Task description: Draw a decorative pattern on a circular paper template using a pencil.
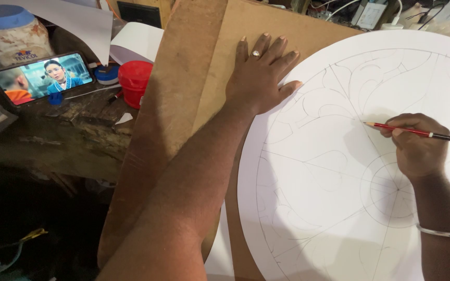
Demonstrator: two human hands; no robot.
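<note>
Gripping a red pencil (407, 130), right hand (420, 148) rests on white paper disc (339, 218); left hand (260, 73), fingers spread flat, holds nothing, presses disc's upper-left rim.

pencil (407, 130): red, black end cap, lying near-flat, tip aimed at 9 o'clock from where I'm watching
paper disc (339, 208): white, round, faint pencil pattern

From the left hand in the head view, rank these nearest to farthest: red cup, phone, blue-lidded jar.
From the left hand, flat on the board:
1. Red cup, to its left.
2. Phone, further left, propped up.
3. Blue-lidded jar, far left corner.
</note>
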